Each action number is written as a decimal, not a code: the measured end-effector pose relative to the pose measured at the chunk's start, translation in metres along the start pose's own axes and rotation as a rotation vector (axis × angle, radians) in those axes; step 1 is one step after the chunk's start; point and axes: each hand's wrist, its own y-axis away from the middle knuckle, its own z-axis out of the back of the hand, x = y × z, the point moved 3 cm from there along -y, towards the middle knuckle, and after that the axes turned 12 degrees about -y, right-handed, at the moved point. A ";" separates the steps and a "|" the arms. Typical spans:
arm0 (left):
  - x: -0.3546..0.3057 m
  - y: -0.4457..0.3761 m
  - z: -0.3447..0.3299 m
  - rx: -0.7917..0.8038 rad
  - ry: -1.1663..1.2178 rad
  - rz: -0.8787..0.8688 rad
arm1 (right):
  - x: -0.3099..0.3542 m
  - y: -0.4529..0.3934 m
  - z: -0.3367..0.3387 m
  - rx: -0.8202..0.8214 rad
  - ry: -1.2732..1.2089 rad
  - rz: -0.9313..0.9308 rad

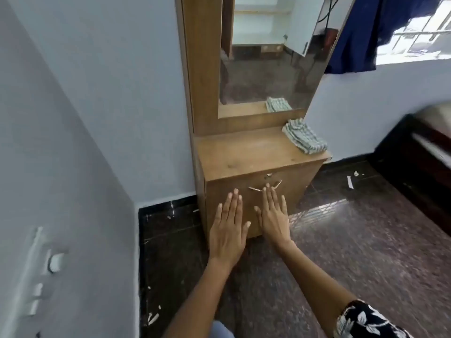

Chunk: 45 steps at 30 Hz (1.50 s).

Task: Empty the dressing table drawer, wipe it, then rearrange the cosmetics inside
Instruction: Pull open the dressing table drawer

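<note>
Speckled stone floor (341, 240), woodgrain drawer (256, 198), flat hands (251, 223)

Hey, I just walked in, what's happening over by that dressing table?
A person is reaching both arms out toward the wooden dressing table. The left hand and right hand are flat with fingers straight, in front of the closed drawer; the right fingertips are near its metal handle. Neither hand holds anything. A folded checked cloth lies on the tabletop's right side, below the mirror. Nothing has been emptied yet.
</note>
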 end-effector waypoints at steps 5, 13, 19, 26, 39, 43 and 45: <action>0.002 -0.021 -0.038 -0.040 -0.103 0.006 | -0.006 -0.015 -0.032 -0.112 -0.062 -0.017; -0.008 -0.032 -0.054 -0.090 -0.102 0.030 | -0.019 -0.013 -0.045 -0.294 -0.081 0.097; -0.012 -0.030 -0.040 -0.124 -0.155 0.023 | -0.019 -0.013 -0.033 -0.229 -0.079 0.089; -0.013 -0.030 -0.003 -0.155 -0.179 -0.051 | -0.021 0.020 0.012 -0.269 -0.172 0.139; -0.023 -0.001 0.044 -0.280 0.026 -0.114 | -0.003 0.035 0.082 -0.201 -0.235 0.336; -0.024 0.015 0.060 -0.268 0.109 -0.188 | -0.002 0.059 0.093 -0.259 -0.305 0.298; -0.024 0.024 0.065 -0.259 0.192 -0.208 | -0.005 0.073 0.097 -0.297 -0.331 0.317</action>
